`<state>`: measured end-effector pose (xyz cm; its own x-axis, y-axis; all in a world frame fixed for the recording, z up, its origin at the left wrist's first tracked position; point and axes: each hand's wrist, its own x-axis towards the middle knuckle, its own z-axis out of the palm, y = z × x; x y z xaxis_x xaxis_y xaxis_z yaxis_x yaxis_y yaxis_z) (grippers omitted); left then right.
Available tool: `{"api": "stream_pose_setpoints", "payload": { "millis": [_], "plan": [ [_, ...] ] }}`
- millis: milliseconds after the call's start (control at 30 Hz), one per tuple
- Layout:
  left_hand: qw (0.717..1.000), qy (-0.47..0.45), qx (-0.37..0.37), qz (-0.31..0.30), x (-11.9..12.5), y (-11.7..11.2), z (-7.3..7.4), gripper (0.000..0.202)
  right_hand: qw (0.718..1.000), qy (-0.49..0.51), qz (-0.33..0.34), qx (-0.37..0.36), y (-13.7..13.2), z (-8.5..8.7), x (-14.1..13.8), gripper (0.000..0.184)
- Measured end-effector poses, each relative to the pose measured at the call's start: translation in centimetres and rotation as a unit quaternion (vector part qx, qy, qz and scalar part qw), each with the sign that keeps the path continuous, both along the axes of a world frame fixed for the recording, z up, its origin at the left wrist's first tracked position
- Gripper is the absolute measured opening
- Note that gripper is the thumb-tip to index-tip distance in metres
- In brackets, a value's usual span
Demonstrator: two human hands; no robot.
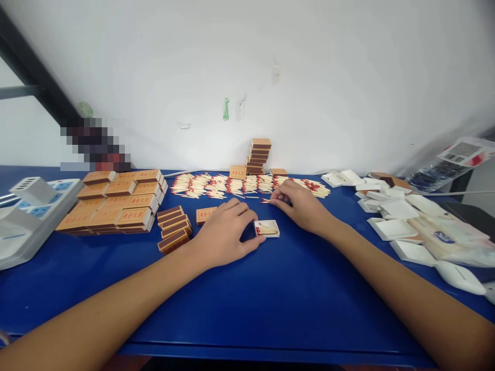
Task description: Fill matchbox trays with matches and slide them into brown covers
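On the blue table [270, 293], my left hand [226, 232] curls beside a small white matchbox tray [267, 228] that holds a few red-tipped matches; thumb and fingers touch the tray's left edge. My right hand [299, 206] reaches past the tray, fingers pinched on matches at the near edge of a long row of loose matches [232, 185] spread across the table's back.
Closed brown matchboxes are stacked at left [112, 203], with several more loose ones [174, 226] near my left hand and a short tower [258, 156] by the wall. Empty white trays [386, 211] and plastic bags lie at right. A power strip [27, 216] sits far left.
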<state>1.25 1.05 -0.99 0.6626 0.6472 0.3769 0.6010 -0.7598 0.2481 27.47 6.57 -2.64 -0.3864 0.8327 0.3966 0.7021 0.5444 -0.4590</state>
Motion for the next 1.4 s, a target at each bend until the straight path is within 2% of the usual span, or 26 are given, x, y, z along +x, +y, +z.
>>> {"api": "stream_pose_setpoints", "payload": {
  "millis": [200, 433, 567, 867, 1033, 1133, 1267, 1400],
  "plan": [
    [1.000, -0.004, -0.005, 0.000, 0.0, 0.0, 0.0, 0.030, 0.999, -0.005, 0.007, -0.031, -0.3, 0.3, 0.5, 0.021],
    [1.000, 0.000, 0.000, 0.001, -0.1, -0.1, 0.0, 0.030, 0.999, -0.029, 0.030, -0.022, -0.8, 0.8, 0.3, 0.015],
    [1.000, 0.002, -0.005, 0.001, 0.0, -0.1, 0.0, 0.031, 0.999, -0.032, 0.010, -0.017, -0.9, 0.7, 0.3, 0.011],
    [1.000, -0.003, -0.001, -0.002, -0.1, 0.0, 0.0, 0.029, 0.999, -0.040, 0.016, -0.025, -0.6, 0.5, 0.4, 0.016],
    [1.000, -0.010, -0.001, 0.006, -0.1, 0.0, 0.0, 0.029, 0.999, -0.032, 0.016, -0.025, -2.2, 2.0, 0.1, 0.018],
    [1.000, -0.011, -0.006, 0.007, 0.0, 0.1, -0.1, 0.029, 0.998, -0.035, 0.039, -0.045, -3.9, 2.8, -0.4, 0.018],
    [1.000, -0.013, -0.016, 0.005, 0.0, 0.1, -0.1, 0.028, 0.994, -0.056, 0.060, -0.069, -5.3, 3.0, -1.2, 0.016],
    [1.000, -0.013, -0.014, 0.004, 0.0, 0.1, -0.1, 0.027, 0.993, -0.071, 0.063, -0.075, -5.6, 2.9, -2.0, 0.013]
  ]
}}
